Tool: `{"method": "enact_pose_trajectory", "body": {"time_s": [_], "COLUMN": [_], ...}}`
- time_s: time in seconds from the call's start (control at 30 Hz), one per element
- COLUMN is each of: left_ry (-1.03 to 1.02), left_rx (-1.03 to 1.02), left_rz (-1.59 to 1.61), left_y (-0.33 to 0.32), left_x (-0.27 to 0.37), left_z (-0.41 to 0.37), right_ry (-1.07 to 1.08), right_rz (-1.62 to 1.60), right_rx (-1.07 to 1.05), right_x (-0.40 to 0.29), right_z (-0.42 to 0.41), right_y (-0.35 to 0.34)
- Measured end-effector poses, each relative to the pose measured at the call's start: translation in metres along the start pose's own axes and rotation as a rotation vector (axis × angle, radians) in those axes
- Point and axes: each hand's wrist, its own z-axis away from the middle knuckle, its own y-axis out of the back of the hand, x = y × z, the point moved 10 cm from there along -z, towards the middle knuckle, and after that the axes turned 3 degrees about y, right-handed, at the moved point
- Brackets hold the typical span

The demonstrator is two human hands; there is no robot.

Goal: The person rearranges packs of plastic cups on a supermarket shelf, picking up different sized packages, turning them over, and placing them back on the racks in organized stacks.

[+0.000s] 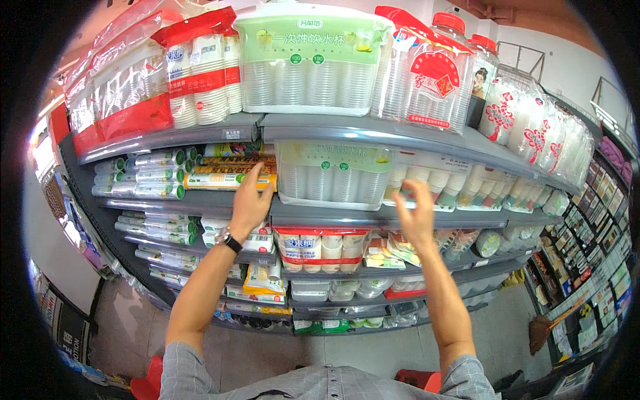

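A green-topped clear pack of disposable plastic cups (332, 182) stands on the second shelf down, between my two hands. My left hand (254, 197), with a watch at the wrist, is raised by the pack's left side. Its fingers are apart, and it overlaps the end of an orange-and-white boxed roll (220, 181). My right hand (417, 210) is slightly blurred and lies off the pack's right edge, before packs of paper cups (452, 187). Thumb and fingers are spread there with nothing seen between them. Whether either hand touches goods cannot be told.
A similar large cup pack (310, 65) stands on the top shelf (320, 127), beside red-trimmed cup bags (200, 75). Lower shelves hold clear-wrapped rolls (160, 227), a paper-cup pack (320, 250) and plastic food containers (310, 290). A broom (542, 332) stands at right.
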Motion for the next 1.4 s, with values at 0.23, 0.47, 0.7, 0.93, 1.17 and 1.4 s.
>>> {"method": "enact_pose_trajectory", "body": {"time_s": [0.23,0.47,0.7,0.93,1.17,1.4], "left_ry": [0.203,0.031,0.207,0.133,0.214,0.185], "left_rx": [-0.169,-0.113,-0.152,-0.136,-0.211,-0.171], "left_rz": [0.023,-0.11,0.161,0.113,0.219,0.508], "left_y": [-0.058,-0.067,-0.073,-0.063,-0.074,-0.071], "left_x": [-0.027,-0.014,-0.018,-0.002,-0.04,-0.022], "left_z": [-0.021,-0.028,-0.022,-0.025,-0.03,-0.052], "right_ry": [-0.337,-0.492,-0.515,-0.519,-0.514,-0.443], "right_rz": [0.07,0.151,0.096,-0.035,0.034,-0.003], "right_rx": [-0.204,-0.292,-0.213,-0.326,-0.42,-0.357], "right_x": [0.069,0.081,0.099,0.104,0.088,0.099], "right_z": [0.026,0.034,0.036,0.026,0.027,0.028], "right_y": [-0.08,-0.093,-0.087,-0.085,-0.098,-0.096]}}
